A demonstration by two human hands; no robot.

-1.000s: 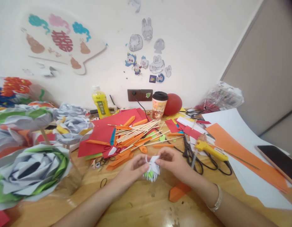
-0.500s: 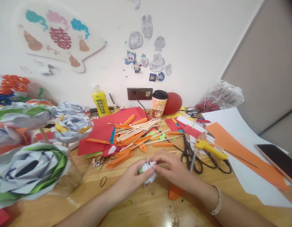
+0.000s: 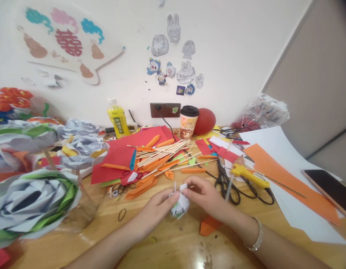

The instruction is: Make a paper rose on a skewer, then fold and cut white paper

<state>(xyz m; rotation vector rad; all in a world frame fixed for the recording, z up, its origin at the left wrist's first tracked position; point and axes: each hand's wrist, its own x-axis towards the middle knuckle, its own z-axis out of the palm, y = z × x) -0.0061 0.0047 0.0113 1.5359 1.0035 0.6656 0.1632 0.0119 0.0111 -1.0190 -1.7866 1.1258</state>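
Observation:
A small bundle of folded white and green paper is held between my hands above the wooden table. My left hand grips it from the left, thumb pressed on its top. My right hand pinches a white paper flap at its upper right. What lies under the left fingers is hidden. An orange folded paper lies below my right wrist. Black scissors and a yellow glue gun rest to the right.
Wooden sticks and orange folded strips lie on red paper. Large paper flowers crowd the left. A lidded cup and a yellow bottle stand near the wall. White sheets and a phone lie right.
The paper bundle has turned, so more of its white folds show and its green edge sits lower. My right hand has shifted slightly right and still pinches the paper.

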